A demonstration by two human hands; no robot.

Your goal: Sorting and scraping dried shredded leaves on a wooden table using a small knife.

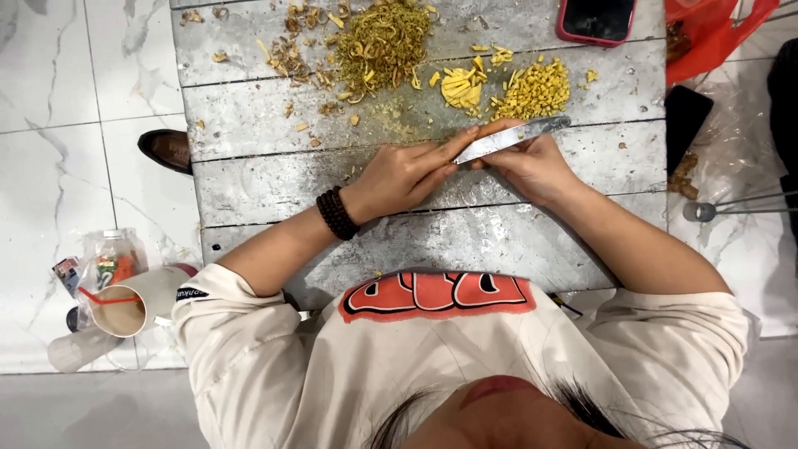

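In the head view, a long silver-bladed knife was held in the closed right hand, its blade pinched by the fingertips of the left hand above the weathered grey plank tabletop. Bare planks were left toward the near edge, while the far side was occupied by a heap of yellow cut pieces, a pile of green-brown shreds and a red-cased phone.
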